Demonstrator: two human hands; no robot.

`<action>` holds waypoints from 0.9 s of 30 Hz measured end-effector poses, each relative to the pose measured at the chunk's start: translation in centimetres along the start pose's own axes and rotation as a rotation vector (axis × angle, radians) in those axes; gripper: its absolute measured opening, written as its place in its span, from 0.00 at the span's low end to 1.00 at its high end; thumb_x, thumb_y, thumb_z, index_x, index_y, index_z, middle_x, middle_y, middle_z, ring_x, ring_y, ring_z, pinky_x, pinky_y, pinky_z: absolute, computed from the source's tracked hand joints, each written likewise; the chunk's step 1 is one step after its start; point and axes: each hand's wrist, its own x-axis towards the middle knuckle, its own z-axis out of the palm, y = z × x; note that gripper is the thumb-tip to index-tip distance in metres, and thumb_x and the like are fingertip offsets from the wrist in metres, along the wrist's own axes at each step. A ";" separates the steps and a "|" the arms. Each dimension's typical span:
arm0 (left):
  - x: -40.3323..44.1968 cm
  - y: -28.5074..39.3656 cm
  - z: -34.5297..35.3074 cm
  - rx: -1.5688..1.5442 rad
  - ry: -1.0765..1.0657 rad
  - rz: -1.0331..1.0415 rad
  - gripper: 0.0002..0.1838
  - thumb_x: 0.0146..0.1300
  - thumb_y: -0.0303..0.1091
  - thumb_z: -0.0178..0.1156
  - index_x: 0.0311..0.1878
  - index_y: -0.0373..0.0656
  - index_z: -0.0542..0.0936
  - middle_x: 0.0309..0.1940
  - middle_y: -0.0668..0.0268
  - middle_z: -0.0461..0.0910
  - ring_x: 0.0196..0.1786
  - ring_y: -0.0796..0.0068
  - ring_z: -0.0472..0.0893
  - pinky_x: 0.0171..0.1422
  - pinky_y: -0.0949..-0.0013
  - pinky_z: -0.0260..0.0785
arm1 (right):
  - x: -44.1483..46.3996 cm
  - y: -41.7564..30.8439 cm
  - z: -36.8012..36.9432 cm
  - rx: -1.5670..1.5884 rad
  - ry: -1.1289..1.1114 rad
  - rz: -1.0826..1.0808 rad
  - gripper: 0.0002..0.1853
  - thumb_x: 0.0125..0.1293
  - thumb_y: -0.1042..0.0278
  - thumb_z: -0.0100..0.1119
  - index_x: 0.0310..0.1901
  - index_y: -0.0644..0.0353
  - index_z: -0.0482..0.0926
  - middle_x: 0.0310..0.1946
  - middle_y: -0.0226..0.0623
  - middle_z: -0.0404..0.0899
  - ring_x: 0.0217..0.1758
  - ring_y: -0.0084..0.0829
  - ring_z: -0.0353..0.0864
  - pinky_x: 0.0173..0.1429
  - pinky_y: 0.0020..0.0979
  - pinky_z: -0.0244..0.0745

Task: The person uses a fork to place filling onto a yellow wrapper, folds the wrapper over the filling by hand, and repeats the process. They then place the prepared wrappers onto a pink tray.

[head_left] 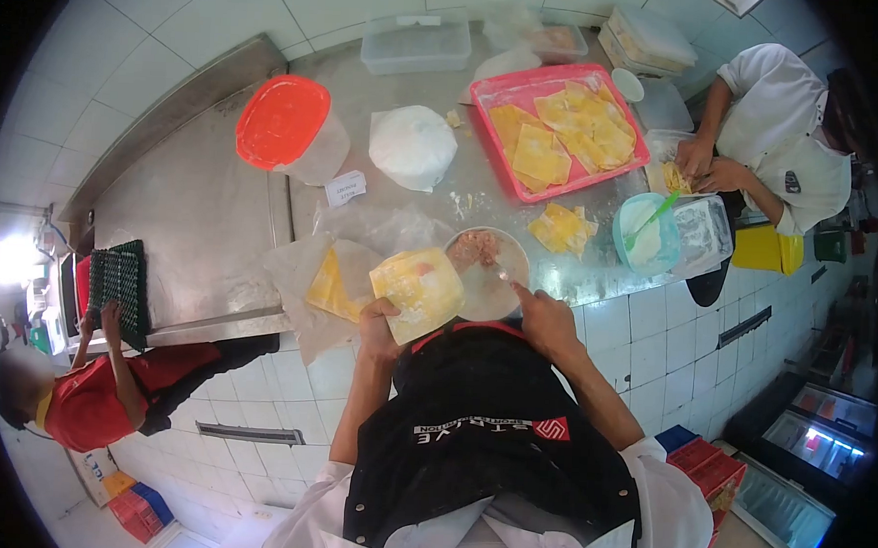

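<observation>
My left hand (380, 330) pinches the lower left edge of a floury yellow dough sheet (420, 298), which has a small pinkish smear of filling near its top. My right hand (547, 323) is closed around a thin metal utensil (504, 275) whose tip reaches into a round bowl (497, 298); its exact kind is too small to make out. Minced meat (473, 247) lies at the bowl's far side. Left of the held sheet, more yellow dough sheets (333, 287) rest on clear plastic (287, 267).
A pink tray (499, 144) of folded dough pieces stands behind, near a red-lidded tub (284, 120) and a white flour mound (412, 146). Rightward are folded dough (562, 228) and a turquoise bowl (628, 245). Co-workers stand at right (779, 122) and left (95, 406).
</observation>
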 end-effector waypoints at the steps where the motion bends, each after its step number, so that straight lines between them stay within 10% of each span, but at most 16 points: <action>1: 0.2 0.0 0.1 -0.006 -0.009 0.001 0.45 0.44 0.28 0.54 0.73 0.31 0.64 0.67 0.45 0.74 0.66 0.43 0.78 0.73 0.43 0.72 | -0.1 -0.1 -0.2 -0.013 -0.022 0.003 0.21 0.73 0.72 0.46 0.64 0.53 0.79 0.44 0.50 0.84 0.43 0.58 0.86 0.49 0.53 0.80; 13: 0.1 0.1 -1.8 -0.038 -0.056 -0.049 0.44 0.43 0.28 0.55 0.71 0.30 0.66 0.64 0.45 0.76 0.64 0.43 0.79 0.71 0.44 0.74 | -0.4 0.6 -4.1 0.923 0.008 -0.358 0.16 0.80 0.70 0.50 0.62 0.62 0.81 0.54 0.41 0.86 0.57 0.29 0.83 0.63 0.30 0.74; 27: -0.3 -0.2 -1.1 -0.272 -0.268 -0.129 0.45 0.43 0.28 0.55 0.72 0.31 0.66 0.65 0.44 0.74 0.64 0.39 0.78 0.70 0.41 0.74 | -0.1 0.8 -5.5 0.705 0.172 -0.460 0.14 0.75 0.73 0.56 0.59 0.58 0.84 0.40 0.44 0.87 0.37 0.32 0.83 0.44 0.32 0.77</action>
